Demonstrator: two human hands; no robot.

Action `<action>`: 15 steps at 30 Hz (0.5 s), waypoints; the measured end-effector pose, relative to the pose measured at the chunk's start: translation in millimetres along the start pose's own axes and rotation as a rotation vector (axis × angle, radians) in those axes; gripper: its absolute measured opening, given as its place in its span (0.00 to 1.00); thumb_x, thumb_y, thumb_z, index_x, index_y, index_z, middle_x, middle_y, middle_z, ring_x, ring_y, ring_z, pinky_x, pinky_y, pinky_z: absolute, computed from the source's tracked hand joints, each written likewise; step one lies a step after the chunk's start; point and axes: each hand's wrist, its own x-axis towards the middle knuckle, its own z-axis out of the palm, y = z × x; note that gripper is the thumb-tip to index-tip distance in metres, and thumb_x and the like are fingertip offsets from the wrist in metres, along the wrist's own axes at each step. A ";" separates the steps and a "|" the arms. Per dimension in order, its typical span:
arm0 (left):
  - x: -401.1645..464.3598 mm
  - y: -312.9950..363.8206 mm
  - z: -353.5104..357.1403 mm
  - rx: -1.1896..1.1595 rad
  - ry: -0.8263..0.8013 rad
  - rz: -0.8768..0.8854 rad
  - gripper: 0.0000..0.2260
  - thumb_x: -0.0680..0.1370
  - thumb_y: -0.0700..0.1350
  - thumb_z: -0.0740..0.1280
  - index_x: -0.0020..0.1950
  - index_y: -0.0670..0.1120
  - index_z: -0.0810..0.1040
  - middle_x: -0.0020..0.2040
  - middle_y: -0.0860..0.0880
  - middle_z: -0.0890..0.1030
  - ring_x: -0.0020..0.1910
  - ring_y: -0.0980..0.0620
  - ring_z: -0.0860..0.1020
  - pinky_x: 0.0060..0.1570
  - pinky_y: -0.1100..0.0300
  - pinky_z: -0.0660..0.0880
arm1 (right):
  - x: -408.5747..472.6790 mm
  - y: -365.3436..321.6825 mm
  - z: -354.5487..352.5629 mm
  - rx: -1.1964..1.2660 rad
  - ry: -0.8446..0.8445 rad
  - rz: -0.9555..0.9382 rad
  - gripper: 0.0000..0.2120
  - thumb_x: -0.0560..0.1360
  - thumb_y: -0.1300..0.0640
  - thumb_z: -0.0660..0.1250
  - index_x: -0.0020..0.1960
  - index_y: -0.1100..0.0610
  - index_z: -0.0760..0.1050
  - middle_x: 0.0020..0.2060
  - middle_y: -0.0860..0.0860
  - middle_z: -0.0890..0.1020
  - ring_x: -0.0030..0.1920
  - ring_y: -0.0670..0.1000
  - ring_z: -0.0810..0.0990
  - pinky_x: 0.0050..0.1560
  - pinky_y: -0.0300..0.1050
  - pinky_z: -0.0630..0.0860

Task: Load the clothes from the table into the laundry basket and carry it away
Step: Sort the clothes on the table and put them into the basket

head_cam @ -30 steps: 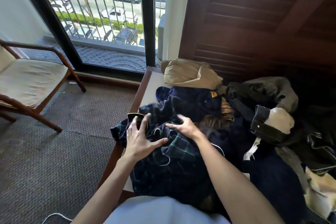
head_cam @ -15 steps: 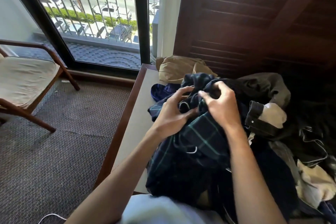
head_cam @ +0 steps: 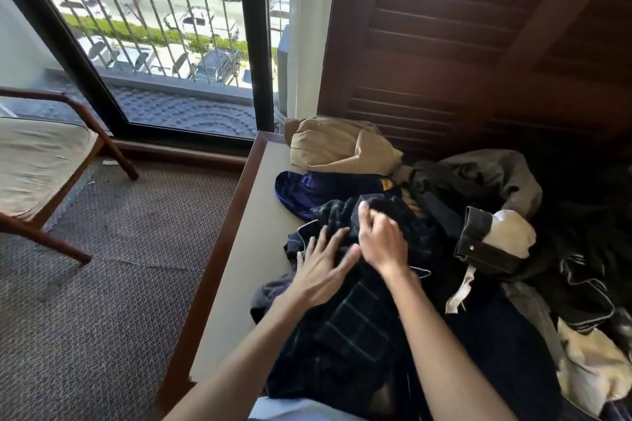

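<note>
The clothes lie in a loose heap on the bench, covering most of its right side, while a pale bare strip runs along the left edge inside the wooden rim. Nearest the person, a dark plaid garment with thin green lines and white piping drapes over the front of the pile. The left hand rests flat on this plaid cloth with fingers spread and straight, its grip released. The right hand sits just beside it, touching the same garment a little farther back; it is blurred, its fingers seem bent over the fabric, and I cannot tell whether its grip is clenched on the cloth. Behind the hands lie a blue garment and a tan garment at the far end of the bench. To the right sits a dark denim cuff with a cream lining, and a grey garment behind it. A wooden chair with a pale cushion stands on the carpet at the left, near the window
</note>
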 end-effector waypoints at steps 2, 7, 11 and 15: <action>4.3 -4.4 14.2 0.085 -0.017 -0.047 0.32 0.76 0.75 0.51 0.78 0.69 0.50 0.83 0.53 0.44 0.82 0.46 0.42 0.77 0.37 0.40 | 34.9 -7.8 -7.8 0.001 0.110 -0.084 0.22 0.83 0.42 0.54 0.51 0.56 0.79 0.53 0.58 0.83 0.56 0.63 0.80 0.51 0.53 0.74; 18.6 -18.8 16.4 0.088 0.029 -0.072 0.33 0.75 0.76 0.51 0.78 0.71 0.46 0.83 0.55 0.48 0.82 0.49 0.43 0.78 0.40 0.39 | 119.9 -34.0 5.4 -0.168 -0.031 -0.160 0.32 0.74 0.35 0.64 0.71 0.53 0.68 0.66 0.58 0.74 0.67 0.62 0.72 0.65 0.58 0.72; 22.1 -28.6 22.4 0.095 0.064 -0.073 0.34 0.75 0.77 0.48 0.78 0.71 0.41 0.82 0.61 0.47 0.81 0.54 0.41 0.78 0.43 0.37 | 177.3 -70.1 24.0 -0.112 -0.288 -0.137 0.49 0.72 0.34 0.70 0.82 0.48 0.46 0.81 0.58 0.44 0.81 0.60 0.48 0.77 0.61 0.52; 48.8 -47.5 16.9 0.177 0.084 -0.186 0.46 0.64 0.82 0.32 0.79 0.65 0.36 0.82 0.61 0.50 0.82 0.55 0.44 0.78 0.43 0.38 | 235.0 -89.1 41.8 -0.280 -0.296 -0.137 0.55 0.70 0.30 0.69 0.82 0.47 0.40 0.81 0.56 0.39 0.80 0.59 0.37 0.77 0.64 0.41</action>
